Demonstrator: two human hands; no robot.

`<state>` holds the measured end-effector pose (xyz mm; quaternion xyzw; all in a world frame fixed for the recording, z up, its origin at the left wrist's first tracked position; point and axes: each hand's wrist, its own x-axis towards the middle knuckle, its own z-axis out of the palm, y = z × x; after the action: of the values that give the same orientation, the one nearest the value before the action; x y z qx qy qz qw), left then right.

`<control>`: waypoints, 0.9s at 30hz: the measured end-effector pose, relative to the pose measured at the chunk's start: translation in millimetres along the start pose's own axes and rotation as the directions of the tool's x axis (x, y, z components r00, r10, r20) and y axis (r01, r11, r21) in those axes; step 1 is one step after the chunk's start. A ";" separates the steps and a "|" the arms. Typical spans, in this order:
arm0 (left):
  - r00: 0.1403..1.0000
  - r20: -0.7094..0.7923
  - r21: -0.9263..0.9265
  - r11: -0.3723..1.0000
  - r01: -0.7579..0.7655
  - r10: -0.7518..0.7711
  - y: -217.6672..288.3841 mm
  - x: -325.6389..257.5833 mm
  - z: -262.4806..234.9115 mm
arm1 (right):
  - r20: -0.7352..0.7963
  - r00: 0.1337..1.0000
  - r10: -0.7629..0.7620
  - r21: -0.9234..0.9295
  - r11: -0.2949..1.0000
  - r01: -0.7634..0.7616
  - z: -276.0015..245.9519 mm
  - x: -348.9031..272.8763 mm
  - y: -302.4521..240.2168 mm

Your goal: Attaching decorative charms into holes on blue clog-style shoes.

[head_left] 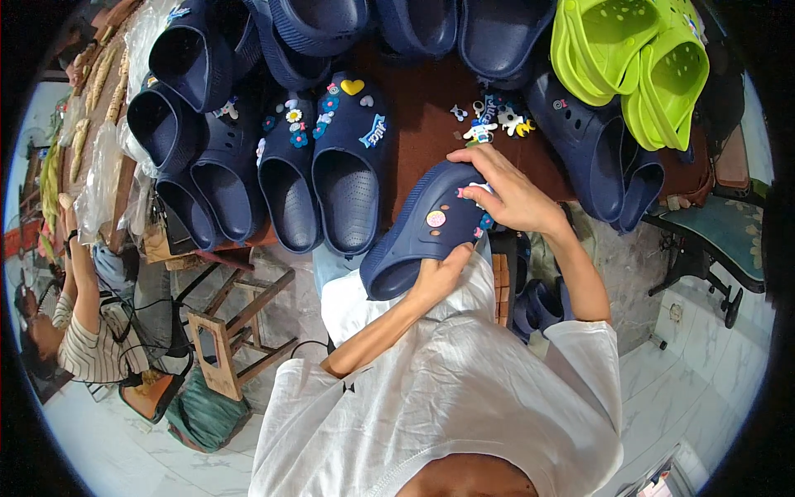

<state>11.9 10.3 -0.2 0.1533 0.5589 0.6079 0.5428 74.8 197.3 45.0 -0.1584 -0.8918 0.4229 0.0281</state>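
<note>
A navy clog [422, 195] is held in front of my chest, tilted, its toe pointing up and right. My left hand [443, 272] reaches into the foot opening and grips the upper; most of its fingers are hidden inside. My right hand [515, 192] wraps over the toe, with its thumb beside a pink-and-white shoe charm [474, 192]. A round pink charm [436, 219] sits on the upper, and small blue charms [484, 224] line the side near my right palm. Loose charms [489, 124] lie on the brown table just beyond the toe.
Several navy clogs cover the brown table [426, 95], including a decorated pair [349, 166] at left. Lime-green clogs [662, 83] stand at far right. A wooden stool [236, 331] and another person [91, 331] are at left; a dark-green chair [716, 236] is at right.
</note>
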 end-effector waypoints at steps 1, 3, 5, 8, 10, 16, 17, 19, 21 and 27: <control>0.988 -0.001 -0.064 0.986 0.153 -0.153 1.3 -1.1 -1.3 | -0.039 0.999 0.003 0.001 1.000 -0.003 2.2 -0.5 0.0; 0.989 0.008 -0.106 0.983 0.148 -0.148 -0.5 -0.6 -3.8 | -0.052 0.998 0.034 0.069 0.997 -0.030 3.8 1.9 -2.2; 0.989 0.015 -0.149 0.978 0.144 -0.144 0.3 0.3 -5.7 | -0.060 0.996 0.066 0.139 0.989 -0.057 6.8 2.4 -0.3; 0.979 0.041 -0.288 0.935 0.205 -0.201 4.1 1.5 -5.8 | -0.157 0.988 0.007 0.163 0.986 0.019 12.6 -1.1 9.7; 0.985 0.045 -0.353 0.920 0.169 -0.164 3.6 1.7 -3.5 | -0.180 0.983 0.041 0.235 0.972 0.002 11.5 -2.6 12.0; 0.995 0.011 -0.392 0.915 0.095 -0.099 3.7 3.7 -1.3 | -0.294 0.956 -0.011 0.054 0.998 0.029 1.4 -12.5 -1.6; 0.995 0.013 -0.391 0.915 0.096 -0.099 2.7 4.2 -0.8 | -0.295 0.956 -0.011 0.053 0.998 0.028 0.3 -14.6 -5.7; 0.996 -0.012 -0.345 0.935 0.081 -0.091 -0.2 4.8 -0.6 | -0.278 0.959 -0.060 -0.114 0.993 0.029 0.2 -17.0 -12.6; 0.994 -0.009 -0.285 0.953 0.103 -0.110 1.8 3.7 -0.4 | -0.304 0.949 -0.082 -0.161 0.986 0.034 3.1 -15.0 -16.5; 1.000 -0.020 -0.017 1.000 0.012 -0.013 1.3 -0.6 3.6 | -0.351 0.931 -0.101 -0.275 0.961 0.000 6.7 -15.8 -31.6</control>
<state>14.4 11.9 2.3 0.1390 0.5601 0.6107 0.5423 80.4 168.7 66.2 -0.2125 -0.9244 0.2600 0.1807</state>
